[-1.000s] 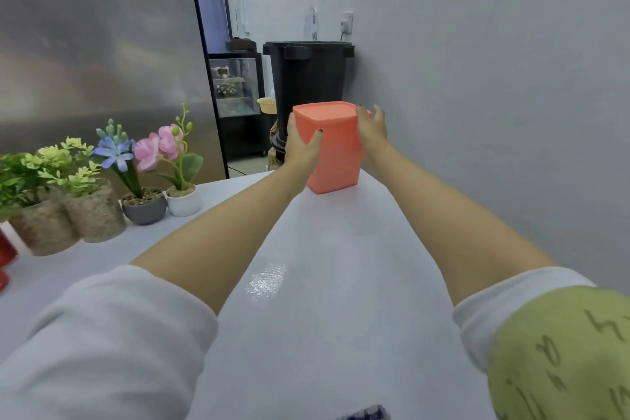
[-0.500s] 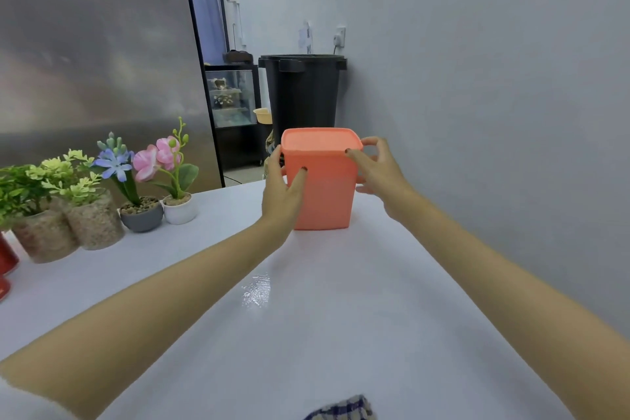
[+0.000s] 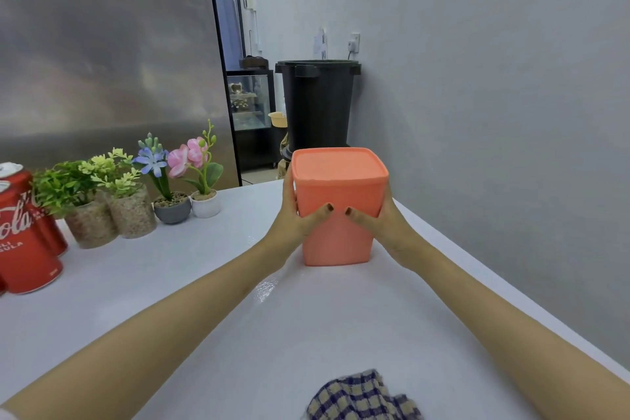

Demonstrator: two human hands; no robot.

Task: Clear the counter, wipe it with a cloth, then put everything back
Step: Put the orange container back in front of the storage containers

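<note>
Both hands are clamped on the orange container [image 3: 337,208], one on each side wall. The left hand [image 3: 294,215] presses the left wall, its thumb laid across the near face; the right hand [image 3: 381,220] presses the right wall, thumb likewise on the near face, the two thumb tips close together but apart. The container is a squarish tub of matte, opaque plastic with rounded corners, tapering slightly toward the base, closed by a fitted lid of the same colour. Whether its base rests on the counter [image 3: 204,283] or sits just above it cannot be told.

The counter surface below the grip is smooth, pale and glossy, with a bright glare patch just nearer than the left wrist. Nearer still, at the bottom edge, lies a crumpled checked cloth [image 3: 361,397] of woven fabric, blue and beige.

Well to the left of the grip stand four small artificial plants [image 3: 136,187]: two in rough, pebbled cylinders, one in a grey bowl-shaped pot, one in a white pot. Left of these are red drink cans [image 3: 24,235]. Beyond the grip, off the counter, stands a tall black plastic bin [image 3: 318,102].
</note>
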